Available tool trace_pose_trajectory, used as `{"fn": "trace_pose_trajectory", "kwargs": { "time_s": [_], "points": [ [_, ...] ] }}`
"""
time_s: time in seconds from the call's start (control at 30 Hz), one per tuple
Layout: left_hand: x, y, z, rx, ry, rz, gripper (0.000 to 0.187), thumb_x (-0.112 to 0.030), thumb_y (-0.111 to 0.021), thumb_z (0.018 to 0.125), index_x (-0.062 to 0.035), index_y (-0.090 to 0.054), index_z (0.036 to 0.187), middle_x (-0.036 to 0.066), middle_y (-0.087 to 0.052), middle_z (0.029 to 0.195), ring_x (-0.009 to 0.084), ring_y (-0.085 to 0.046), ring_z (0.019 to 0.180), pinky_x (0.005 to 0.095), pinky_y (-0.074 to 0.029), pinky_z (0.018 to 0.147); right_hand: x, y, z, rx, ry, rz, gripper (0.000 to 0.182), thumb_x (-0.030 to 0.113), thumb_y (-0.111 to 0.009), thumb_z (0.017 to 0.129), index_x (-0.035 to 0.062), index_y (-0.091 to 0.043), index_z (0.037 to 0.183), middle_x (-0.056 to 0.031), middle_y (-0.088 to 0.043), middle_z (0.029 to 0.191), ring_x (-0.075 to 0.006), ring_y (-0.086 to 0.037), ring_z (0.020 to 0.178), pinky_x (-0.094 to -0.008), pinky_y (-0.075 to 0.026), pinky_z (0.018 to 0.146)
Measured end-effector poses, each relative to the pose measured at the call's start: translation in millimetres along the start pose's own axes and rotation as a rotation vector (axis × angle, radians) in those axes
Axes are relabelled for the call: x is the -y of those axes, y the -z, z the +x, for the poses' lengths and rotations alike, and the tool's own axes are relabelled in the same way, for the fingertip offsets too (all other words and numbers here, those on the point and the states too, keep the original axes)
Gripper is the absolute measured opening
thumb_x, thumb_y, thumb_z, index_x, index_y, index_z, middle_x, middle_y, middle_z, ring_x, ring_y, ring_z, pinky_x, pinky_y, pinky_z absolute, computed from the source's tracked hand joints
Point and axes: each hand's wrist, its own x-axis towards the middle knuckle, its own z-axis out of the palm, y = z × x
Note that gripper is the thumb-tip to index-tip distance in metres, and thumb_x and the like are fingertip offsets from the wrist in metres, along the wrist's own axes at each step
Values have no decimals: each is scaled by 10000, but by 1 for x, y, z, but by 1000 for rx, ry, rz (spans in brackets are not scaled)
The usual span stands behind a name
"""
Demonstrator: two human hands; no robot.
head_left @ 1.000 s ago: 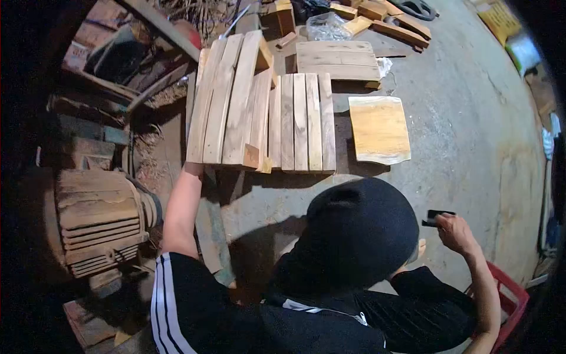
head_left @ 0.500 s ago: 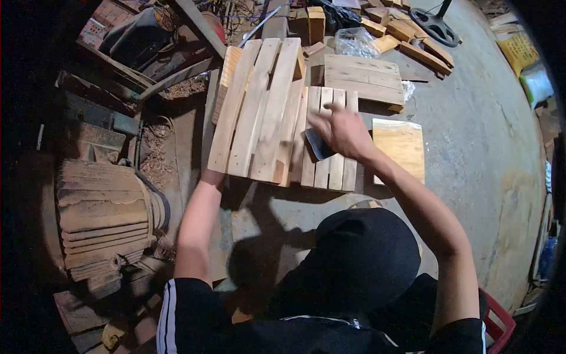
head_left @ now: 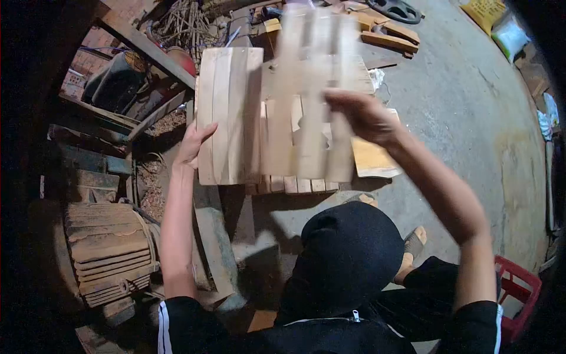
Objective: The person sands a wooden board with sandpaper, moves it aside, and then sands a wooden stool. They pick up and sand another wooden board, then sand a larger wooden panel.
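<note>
My left hand [head_left: 197, 141] grips the left edge of a wooden panel [head_left: 230, 118], its thumb on the face and the other fingers mostly behind. Beside it, a slatted wooden piece [head_left: 309, 118] is raised and blurred by motion. My right hand [head_left: 365, 115] is at that piece's right side, with its fingertips bent over the slats; how they hold it is smeared. Underneath, the ends of another slatted wooden piece [head_left: 298, 184] show. A pale yellow board [head_left: 374, 158] lies to the right, below my right wrist.
A ribbed, dusty motor-like machine [head_left: 112, 248] stands at lower left. Wooden offcuts [head_left: 389, 40] and a dark wheel-shaped base [head_left: 395, 9] lie at the top. At lower right is a red plastic stool [head_left: 519, 289]. A dark-capped head [head_left: 352, 253] fills the lower middle.
The view has shifted. The large slatted piece has left its slanted pose, and two pieces now show side by side. My left hand has come into view; the dark pad under my right hand no longer shows.
</note>
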Motion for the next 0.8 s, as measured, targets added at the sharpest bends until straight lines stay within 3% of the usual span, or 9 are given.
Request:
{"fn": "trace_pose_trajectory", "kwargs": {
  "time_s": [0.13,0.23,0.3,0.33,0.4,0.53,0.6,0.8],
  "points": [
    [-26,-67,36,112,58,-19,481,-123,-670,912,23,-477,1327,127,-627,1196,208,-666,1001,358,-586,847,72,73,-103,-266,-58,-141,337,261,-692,895,7,-640,1110,-48,-677,961,-145,-644,834,-306,-547,808],
    [-2,-150,81,236,99,-71,454,-138,-672,914,18,-495,1302,118,-636,1168,205,-669,989,362,-590,840,94,104,-186,-519,76,-283,271,254,-693,893,34,-645,1043,-45,-644,943,-148,-615,803,-309,-528,750],
    [28,-225,109,389,141,-126,432,-145,-677,913,10,-507,1279,110,-643,1142,198,-671,966,368,-592,836,96,127,-240,-672,10,-290,286,260,-696,892,28,-629,1046,-48,-637,931,-139,-610,768,-307,-530,725],
    [39,-237,130,412,174,-146,408,-164,-662,925,-2,-525,1273,107,-655,1136,202,-679,960,373,-596,826,89,140,-234,-686,30,-251,302,252,-701,884,26,-614,1065,-41,-626,919,-136,-606,782,-305,-529,726],
    [80,-324,140,407,256,-141,430,-157,-683,911,-10,-509,1276,99,-652,1109,199,-676,936,371,-593,827,71,184,-285,-759,75,-160,320,237,-706,875,30,-595,1093,-32,-614,912,-130,-599,798,-302,-527,724],
    [160,-426,157,671,442,-170,497,-173,-691,905,-24,-470,1325,106,-637,1156,199,-662,987,377,-584,849,25,237,-346,-861,173,14,366,209,-706,872,29,-581,1165,-54,-642,1007,-132,-624,873,-313,-542,767],
    [194,-445,170,716,468,-216,517,-187,-690,906,-13,-460,1335,111,-623,1190,201,-647,1036,378,-569,883,13,253,-353,-889,156,90,413,188,-702,873,16,-571,1225,-63,-655,1090,-138,-637,976,-321,-545,841],
    [292,-501,169,782,706,-153,535,-193,-688,908,-22,-444,1353,122,-610,1220,232,-638,1071,395,-556,915,-35,335,-392,-912,68,118,412,162,-698,880,9,-573,1242,-74,-661,1106,-149,-648,967,-317,-546,847]
  ]
}}
